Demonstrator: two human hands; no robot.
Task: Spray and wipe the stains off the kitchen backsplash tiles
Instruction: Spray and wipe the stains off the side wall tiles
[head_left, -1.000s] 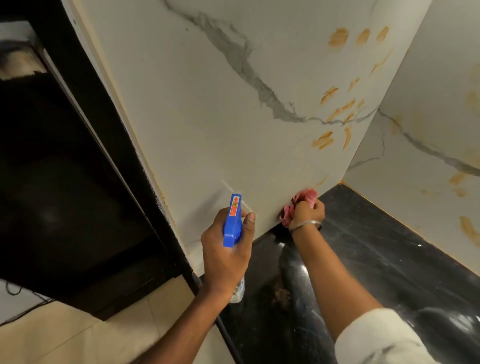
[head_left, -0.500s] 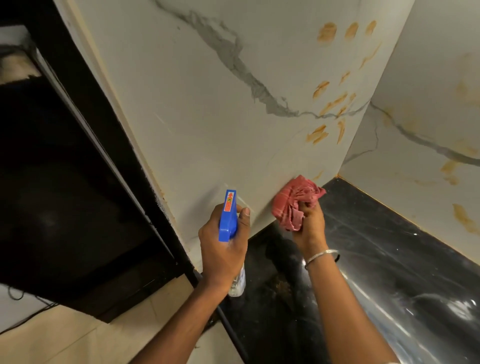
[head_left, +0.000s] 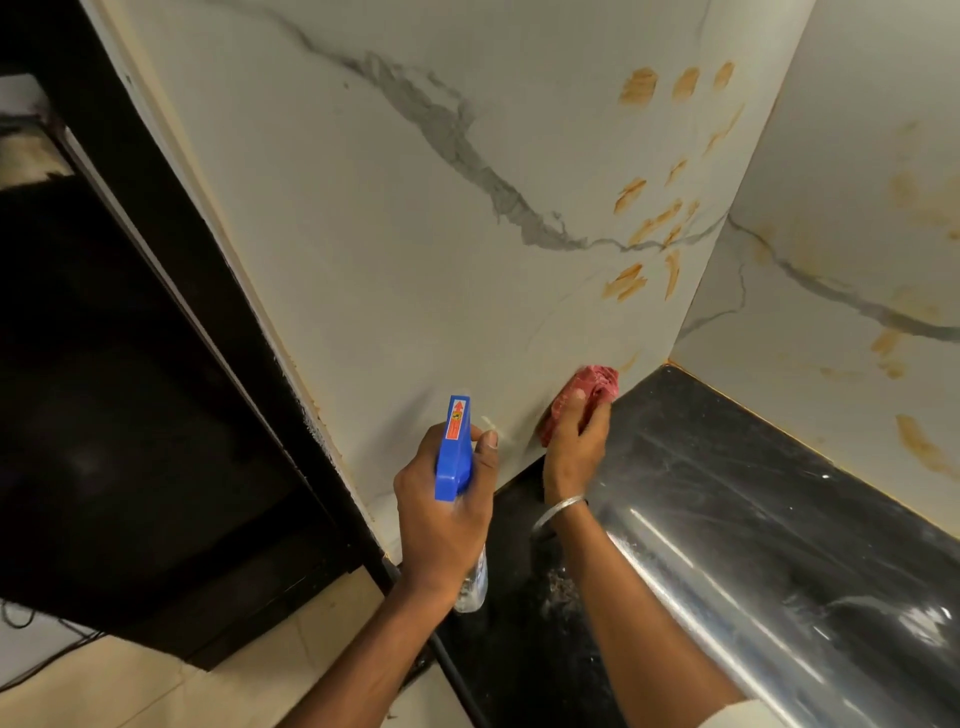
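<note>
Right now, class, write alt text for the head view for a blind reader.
The right hand presses a red cloth against the tiles by the counter; the left hand holds a spray bottle. Orange stains show above.

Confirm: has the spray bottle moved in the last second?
No. The spray bottle, gripped by the left hand, keeps its distance left of the corner of the black counter, just off the backsplash.

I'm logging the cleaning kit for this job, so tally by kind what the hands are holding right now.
Spray bottle: 1, held in the left hand
Red cloth: 1, held in the right hand
Total: 2
</note>
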